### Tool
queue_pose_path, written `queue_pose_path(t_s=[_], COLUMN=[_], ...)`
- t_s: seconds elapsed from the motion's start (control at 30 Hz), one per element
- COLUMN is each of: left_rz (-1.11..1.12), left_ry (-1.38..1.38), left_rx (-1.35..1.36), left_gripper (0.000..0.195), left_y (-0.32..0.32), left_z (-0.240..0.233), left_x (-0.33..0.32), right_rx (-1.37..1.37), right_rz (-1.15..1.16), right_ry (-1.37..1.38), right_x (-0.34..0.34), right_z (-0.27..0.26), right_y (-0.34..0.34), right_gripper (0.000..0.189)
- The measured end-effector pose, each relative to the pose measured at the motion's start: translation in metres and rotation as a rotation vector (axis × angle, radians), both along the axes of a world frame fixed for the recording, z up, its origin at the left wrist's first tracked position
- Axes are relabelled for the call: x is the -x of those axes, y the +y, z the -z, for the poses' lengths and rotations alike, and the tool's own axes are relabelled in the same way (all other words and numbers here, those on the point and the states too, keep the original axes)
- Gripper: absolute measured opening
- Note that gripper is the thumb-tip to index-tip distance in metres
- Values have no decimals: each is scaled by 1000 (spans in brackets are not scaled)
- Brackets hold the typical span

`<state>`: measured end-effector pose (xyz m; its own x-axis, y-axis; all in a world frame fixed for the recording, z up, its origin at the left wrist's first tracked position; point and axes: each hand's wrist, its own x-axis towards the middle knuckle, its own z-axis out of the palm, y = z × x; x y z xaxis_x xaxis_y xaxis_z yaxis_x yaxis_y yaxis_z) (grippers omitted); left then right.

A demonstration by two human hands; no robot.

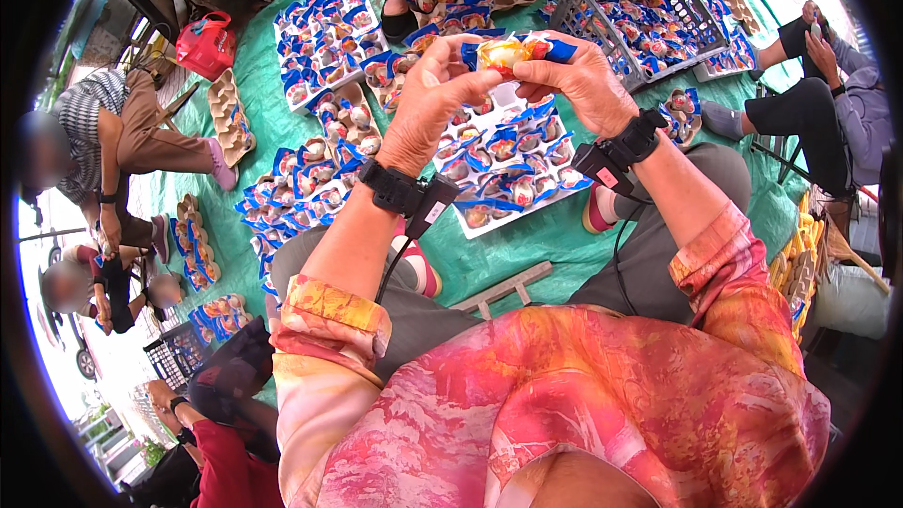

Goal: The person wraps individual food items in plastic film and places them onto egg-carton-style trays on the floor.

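Note:
My left hand and my right hand are raised over the trays, both pinching a small plastic-wrapped item by its two sides. Its wrapper is partly clear, with blue ends and a yellow and red print; something pale and rounded shows inside. Under my hands a white tray holds rows of similar wrapped items, and some of its cups near the top show bare. Left of it, more blue-wrapped items lie close together, some in brown pulp trays. Both my wrists carry black straps with small boxes and cables.
A black plastic crate full of wrapped items stands upper right. Another filled white tray lies upper left, near a red basket. Several people sit or crouch around the green sheet. A wooden frame lies between my legs.

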<state>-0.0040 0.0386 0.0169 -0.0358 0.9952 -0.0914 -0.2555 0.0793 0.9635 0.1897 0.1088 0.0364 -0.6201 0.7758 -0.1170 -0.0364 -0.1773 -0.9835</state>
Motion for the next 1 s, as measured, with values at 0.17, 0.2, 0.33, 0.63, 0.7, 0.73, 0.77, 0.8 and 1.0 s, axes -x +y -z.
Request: queue_pose_path(t_s=[0.17, 0.2, 0.33, 0.63, 0.7, 0.73, 0.77, 0.8, 1.0], left_rz=[70, 70, 2, 12, 42, 40, 38, 35, 37], left_ry=[-20, -20, 71, -18, -33, -54, -75, -104, -208], left_rx=[31, 31, -34, 45, 82, 104, 127, 160, 299], left_gripper=[38, 38, 36, 34, 35, 34, 34, 31, 26], left_y=[-3, -3, -3, -3, -1, 0, 1, 3, 7], left_z=[-5, -3, 1, -2, 2, 4, 6, 7, 17], left_x=[-3, -3, -6, -6, -2, -1, 1, 2, 9], right_rx=[-52, -44, -56, -107, -70, -34, -31, 41, 265], right_rz=[-77, -71, -69, -78, -74, -70, -70, -93, -124], right_ry=[-21, -35, -54, -124, -130, -135, -137, -126, -82], right_x=[2, 3, 2, 0, 1, 2, 1, -1, -6], right_z=[-5, -5, -3, 5, 5, 6, 8, 9, 9], right_y=[-6, -8, -7, -4, -4, -5, -4, -1, 1], right_gripper=[31, 31, 31, 29, 29, 29, 29, 28, 27])
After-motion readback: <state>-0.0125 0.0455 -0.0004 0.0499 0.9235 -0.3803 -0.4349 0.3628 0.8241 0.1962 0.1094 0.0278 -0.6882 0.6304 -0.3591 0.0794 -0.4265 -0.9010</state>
